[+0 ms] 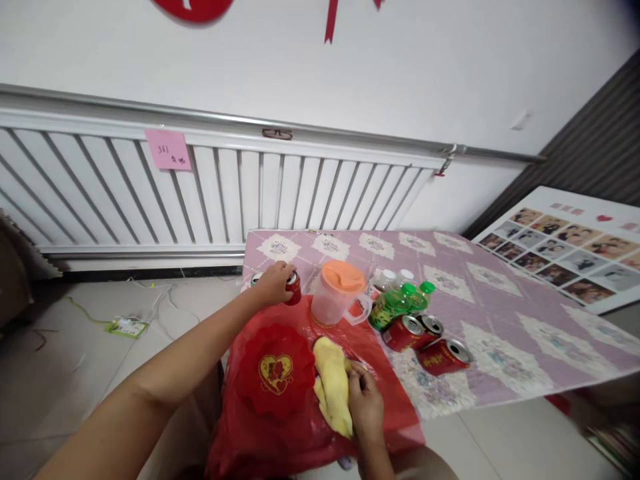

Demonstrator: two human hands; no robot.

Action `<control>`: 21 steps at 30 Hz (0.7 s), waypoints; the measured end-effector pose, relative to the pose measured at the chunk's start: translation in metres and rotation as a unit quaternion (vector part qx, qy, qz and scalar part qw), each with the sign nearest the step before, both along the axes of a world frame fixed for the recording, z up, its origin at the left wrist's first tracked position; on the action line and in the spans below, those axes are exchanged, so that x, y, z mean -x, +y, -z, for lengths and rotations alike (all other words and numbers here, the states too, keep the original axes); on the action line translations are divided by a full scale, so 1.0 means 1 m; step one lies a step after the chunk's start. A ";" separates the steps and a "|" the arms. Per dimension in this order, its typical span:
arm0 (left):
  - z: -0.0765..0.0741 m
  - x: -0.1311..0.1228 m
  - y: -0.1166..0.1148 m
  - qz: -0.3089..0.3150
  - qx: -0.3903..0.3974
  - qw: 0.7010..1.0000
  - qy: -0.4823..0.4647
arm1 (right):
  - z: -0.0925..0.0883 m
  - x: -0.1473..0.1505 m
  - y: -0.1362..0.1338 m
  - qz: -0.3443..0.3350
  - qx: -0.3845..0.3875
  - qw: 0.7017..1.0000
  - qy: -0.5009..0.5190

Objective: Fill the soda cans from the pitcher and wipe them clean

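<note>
My left hand [274, 283] reaches to the back left of the table and is closed around a red drink can [294, 291]. Just left of that hand, the top of another can [255, 278] shows in part. At the front, my right hand [367, 400] pinches the right edge of a crumpled yellow cloth [332, 383], its fingertips partly hidden. The cloth lies on a red plastic sheet [390, 393], against a red scalloped tray [253, 373] with a gold heart print. Behind the cloth stands a clear pitcher [325, 303] with an orange lid [343, 275].
Right of the pitcher are two green-capped bottles [393, 305], two white-capped bottles [386, 279] and three red cans [445, 357]. A floral tablecloth [500, 300] covers the table. Behind it runs a white radiator [290, 193]; a power strip [126, 327] lies on the floor.
</note>
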State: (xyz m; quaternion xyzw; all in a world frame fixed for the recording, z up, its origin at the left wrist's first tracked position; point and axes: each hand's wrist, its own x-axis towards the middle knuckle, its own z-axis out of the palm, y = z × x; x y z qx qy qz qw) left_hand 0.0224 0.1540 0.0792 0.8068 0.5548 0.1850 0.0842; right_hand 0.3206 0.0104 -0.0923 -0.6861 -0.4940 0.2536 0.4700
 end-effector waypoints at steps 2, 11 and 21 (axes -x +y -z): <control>-0.006 0.002 -0.024 0.023 0.000 1.000 -0.009 | 0.003 0.000 0.000 -0.001 -0.002 1.000 0.004; 0.023 -0.002 -0.122 -0.002 0.067 0.998 -0.004 | 0.006 0.003 -0.001 0.008 0.009 1.000 0.009; 0.077 -0.010 -0.153 -0.095 0.072 0.985 -0.125 | 0.008 0.003 -0.002 0.011 0.010 1.000 0.004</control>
